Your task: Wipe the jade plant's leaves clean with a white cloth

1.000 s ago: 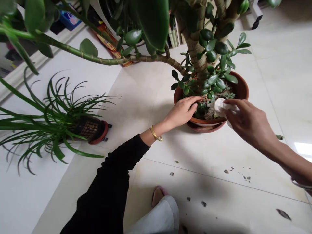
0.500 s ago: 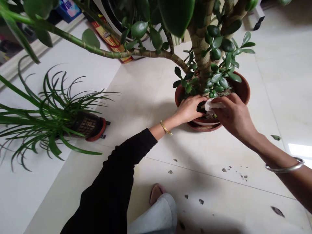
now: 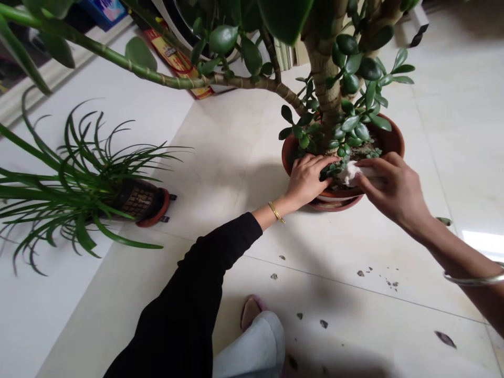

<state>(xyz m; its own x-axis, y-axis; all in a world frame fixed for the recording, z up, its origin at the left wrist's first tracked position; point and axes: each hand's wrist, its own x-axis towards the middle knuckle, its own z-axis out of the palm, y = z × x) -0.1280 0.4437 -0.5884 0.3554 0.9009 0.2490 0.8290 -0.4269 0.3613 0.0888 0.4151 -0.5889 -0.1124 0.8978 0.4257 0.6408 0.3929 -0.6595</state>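
Note:
A large jade plant with a thick trunk (image 3: 325, 86) grows in a reddish-brown pot (image 3: 394, 135). At the pot's front rim my left hand (image 3: 309, 181) has its fingers and thumb around small succulent leaves (image 3: 333, 170) low in the soil; the exact contact of its fingertips is partly hidden. My right hand (image 3: 399, 186) is closed on a crumpled white tissue (image 3: 349, 173), held just to the right of those leaves. The tissue's tip is close to the soil, and part of it is covered by my fingers.
On the left, a spiky-leaved plant (image 3: 86, 173) stands in a dark pot (image 3: 137, 200) on a red saucer. A long jade branch (image 3: 165, 80) stretches leftward above the floor. Dry leaf bits (image 3: 323, 324) and a larger dry leaf (image 3: 445, 339) lie on the pale tiles.
My right hand has shifted right and slightly down with the tissue, uncovering more of the small leaves and soil. My left hand stays by the leaves at the front of the pot.

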